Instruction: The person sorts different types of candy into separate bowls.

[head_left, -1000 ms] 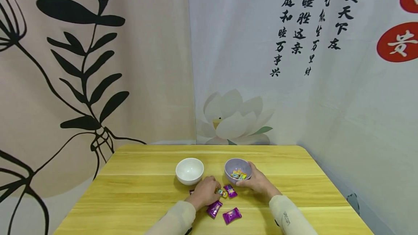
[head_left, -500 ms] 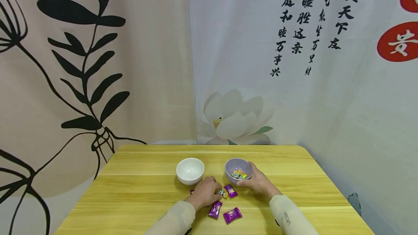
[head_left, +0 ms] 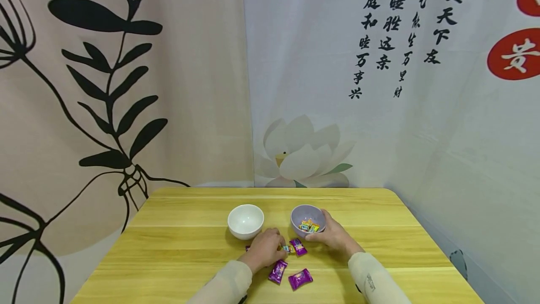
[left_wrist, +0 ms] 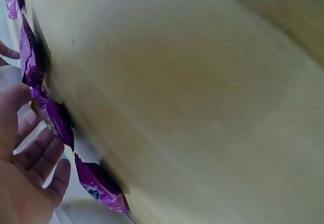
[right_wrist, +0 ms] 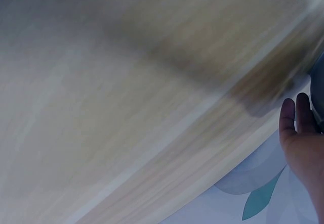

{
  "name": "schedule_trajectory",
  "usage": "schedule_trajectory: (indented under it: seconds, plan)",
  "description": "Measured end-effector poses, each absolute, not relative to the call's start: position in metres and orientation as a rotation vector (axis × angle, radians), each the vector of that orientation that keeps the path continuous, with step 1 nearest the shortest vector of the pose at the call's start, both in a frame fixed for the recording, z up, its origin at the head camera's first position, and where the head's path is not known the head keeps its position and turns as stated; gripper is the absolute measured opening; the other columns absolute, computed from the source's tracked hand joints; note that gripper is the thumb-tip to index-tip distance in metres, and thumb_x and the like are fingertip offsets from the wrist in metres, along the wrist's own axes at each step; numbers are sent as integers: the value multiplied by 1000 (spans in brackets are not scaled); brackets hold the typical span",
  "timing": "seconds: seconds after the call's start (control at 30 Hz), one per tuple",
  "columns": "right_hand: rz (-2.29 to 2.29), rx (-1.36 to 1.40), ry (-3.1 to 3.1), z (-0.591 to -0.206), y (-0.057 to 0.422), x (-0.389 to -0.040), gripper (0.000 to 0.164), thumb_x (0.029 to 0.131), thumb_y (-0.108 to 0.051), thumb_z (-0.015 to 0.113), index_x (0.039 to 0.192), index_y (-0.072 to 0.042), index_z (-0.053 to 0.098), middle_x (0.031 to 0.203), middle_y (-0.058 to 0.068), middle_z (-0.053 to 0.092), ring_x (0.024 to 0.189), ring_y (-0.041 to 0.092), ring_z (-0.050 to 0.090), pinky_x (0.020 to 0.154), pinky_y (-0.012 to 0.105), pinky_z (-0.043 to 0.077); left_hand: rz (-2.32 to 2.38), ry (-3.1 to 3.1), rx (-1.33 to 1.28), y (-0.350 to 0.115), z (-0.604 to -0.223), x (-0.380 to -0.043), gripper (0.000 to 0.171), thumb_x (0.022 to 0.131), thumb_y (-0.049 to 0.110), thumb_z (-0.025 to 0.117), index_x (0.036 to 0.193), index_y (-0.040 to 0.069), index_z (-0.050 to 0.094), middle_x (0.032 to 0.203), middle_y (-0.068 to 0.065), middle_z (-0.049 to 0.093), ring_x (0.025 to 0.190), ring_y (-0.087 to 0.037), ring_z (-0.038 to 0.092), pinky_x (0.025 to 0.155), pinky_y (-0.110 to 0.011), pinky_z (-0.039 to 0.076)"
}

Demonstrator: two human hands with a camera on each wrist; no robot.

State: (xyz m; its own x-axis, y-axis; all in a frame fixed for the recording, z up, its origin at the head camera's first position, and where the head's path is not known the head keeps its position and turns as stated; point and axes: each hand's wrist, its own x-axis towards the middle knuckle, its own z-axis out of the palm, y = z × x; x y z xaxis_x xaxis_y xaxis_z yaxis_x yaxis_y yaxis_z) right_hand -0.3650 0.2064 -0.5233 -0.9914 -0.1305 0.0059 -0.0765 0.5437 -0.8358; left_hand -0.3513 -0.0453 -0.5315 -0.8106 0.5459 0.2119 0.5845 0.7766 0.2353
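My left hand (head_left: 265, 248) is low over the table, thumb and index finger pinching a small yellow-wrapped candy (head_left: 288, 249). Purple-wrapped candies lie around it: one (head_left: 298, 247) just right of the yellow one, two more (head_left: 277, 272) toward the front, and another partly hidden behind the hand. The left wrist view shows a purple candy (left_wrist: 55, 123) close by the fingers. My right hand (head_left: 333, 236) grips the side of a light purple bowl (head_left: 296, 215), thumb at its near side. Small yellow candies (head_left: 309, 225) sit inside it.
A white bowl (head_left: 245, 219) stands to the left of the purple one, behind my left hand. The wooden table (head_left: 177, 247) ends in front of a printed cloth backdrop (head_left: 303, 83).
The yellow candy has turned at my left fingertips and less of it shows. The purple candy in front of that hand has shifted slightly. My right hand and the bowl have stayed put.
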Motion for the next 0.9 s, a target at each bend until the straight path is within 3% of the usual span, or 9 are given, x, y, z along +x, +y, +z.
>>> schedule_trajectory:
  seconds: [0.33, 0.9]
  plan:
    - [-1460, -189, 2721, -525, 206, -367, 117, 73, -39, 89, 156, -1, 17, 146, 21, 45, 134, 42, 41, 112, 62, 27, -472, -2821, -884, -48, -521, -347, 25, 83, 39, 79, 91, 15, 76, 77, 10, 55, 73, -8, 51, 71, -28, 47]
    - [-1434, -177, 2736, -526, 206, -367, 118, 72, -41, 89, 155, 1, 16, 145, 25, 44, 133, 44, 41, 110, 63, 28, -587, -2727, -871, -49, -490, -347, 24, 85, 34, 78, 92, 11, 77, 81, 5, 64, 72, -7, 54, 67, -25, 49]
